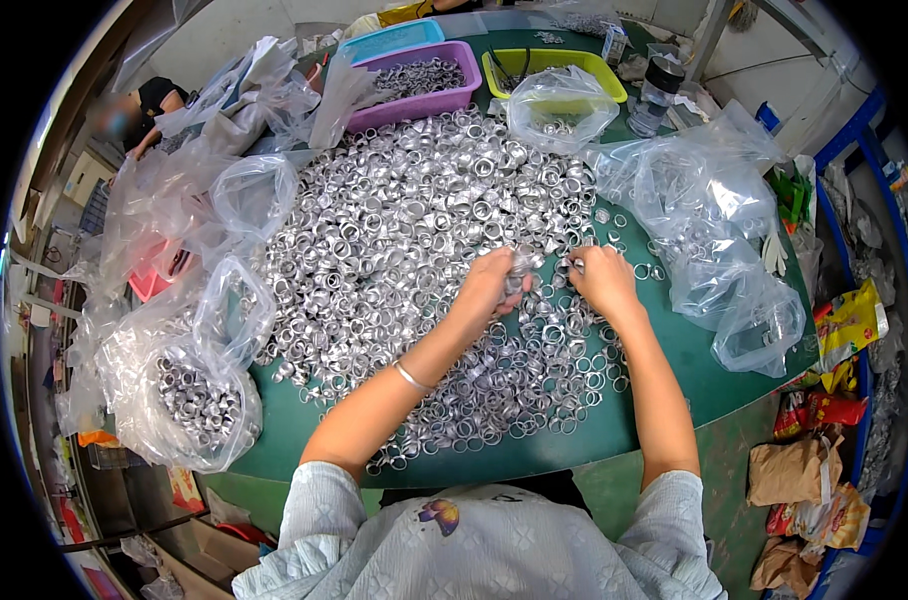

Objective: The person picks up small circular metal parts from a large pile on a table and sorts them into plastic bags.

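Note:
A broad heap of silver metal rings (394, 220) spreads over the green table (714, 380). My left hand (494, 283) is curled around several of these rings (523, 262), palm turned toward the right. Just across a narrow strip of bare table top, my right hand (606, 280) has its fingers closed in a pinch on a silver ring (577, 266) at the heap's right side. Below both hands lies a looser, darker spread of rings (504, 380), reaching toward the table's front edge.
Clear plastic bags with rings stand at left (199, 400) and right (694, 230). Behind the heap are a purple basin (462, 97) of small metal pieces and a yellow-green basin (614, 88). A bottle (657, 95) stands back right. Another person (154, 110) is at far left.

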{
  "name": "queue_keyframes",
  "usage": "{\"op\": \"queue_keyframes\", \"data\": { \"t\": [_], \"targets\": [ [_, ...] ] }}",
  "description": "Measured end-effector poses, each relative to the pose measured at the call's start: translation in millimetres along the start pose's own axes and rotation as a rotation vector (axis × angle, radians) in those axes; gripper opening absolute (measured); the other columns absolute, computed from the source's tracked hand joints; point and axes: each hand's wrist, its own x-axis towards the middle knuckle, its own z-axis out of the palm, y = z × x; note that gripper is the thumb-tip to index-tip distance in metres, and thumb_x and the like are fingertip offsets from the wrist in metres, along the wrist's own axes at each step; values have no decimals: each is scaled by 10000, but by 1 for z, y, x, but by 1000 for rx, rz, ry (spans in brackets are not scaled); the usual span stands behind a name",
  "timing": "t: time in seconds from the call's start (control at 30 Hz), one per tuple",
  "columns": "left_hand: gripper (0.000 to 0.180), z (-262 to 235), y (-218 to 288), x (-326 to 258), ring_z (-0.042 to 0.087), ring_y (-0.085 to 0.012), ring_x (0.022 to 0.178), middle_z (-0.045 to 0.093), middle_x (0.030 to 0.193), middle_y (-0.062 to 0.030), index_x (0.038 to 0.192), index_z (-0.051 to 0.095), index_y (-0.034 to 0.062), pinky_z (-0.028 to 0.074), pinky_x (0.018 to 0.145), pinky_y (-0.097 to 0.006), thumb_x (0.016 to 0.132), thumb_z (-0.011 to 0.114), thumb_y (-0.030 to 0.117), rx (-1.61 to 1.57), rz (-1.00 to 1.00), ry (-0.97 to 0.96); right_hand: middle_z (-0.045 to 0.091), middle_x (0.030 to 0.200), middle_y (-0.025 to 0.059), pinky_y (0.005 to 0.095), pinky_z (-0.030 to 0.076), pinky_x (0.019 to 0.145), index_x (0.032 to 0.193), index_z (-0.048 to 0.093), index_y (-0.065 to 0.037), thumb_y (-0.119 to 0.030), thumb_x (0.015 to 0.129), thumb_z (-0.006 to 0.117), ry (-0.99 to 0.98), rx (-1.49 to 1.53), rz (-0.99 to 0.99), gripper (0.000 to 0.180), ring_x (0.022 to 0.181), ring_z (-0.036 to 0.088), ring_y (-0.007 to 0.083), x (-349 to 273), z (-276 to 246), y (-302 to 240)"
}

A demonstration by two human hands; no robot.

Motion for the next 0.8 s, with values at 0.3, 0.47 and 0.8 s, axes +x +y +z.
{"op": "queue_keyframes", "data": {
  "t": [0.3, 0.47, 0.8],
  "targets": [
    [213, 9, 20, -52, 465, -126, 464, 588, 766, -105, 979, 551, 42, 290, 347, -207, 873, 389, 131, -369, -120, 17, 655, 772, 160, 437, 510, 650, 854, 683, -102, -221, 794, 633, 109, 138, 136, 143, 739, 639, 349, -9, -15, 3],
    [203, 6, 4, -50, 456, -106, 460, 580, 775, -89, 864, 525, 68, 274, 317, -179, 918, 509, 264, -321, -148, 46, 656, 797, 156, 424, 518, 671, 826, 672, -73, -369, 797, 630, -11, -92, 193, 300, 770, 648, 327, 6, 12, -11],
    [195, 3, 8, -63, 378, -63, 454, 562, 771, -71, 980, 549, 16, 241, 324, -168, 922, 455, 176, -269, -174, 119, 667, 849, 147, 420, 499, 743, 878, 707, -143, -241, 714, 642, -204, 129, 130, 202, 821, 636, 324, -6, -20, 29]
  ]
}}
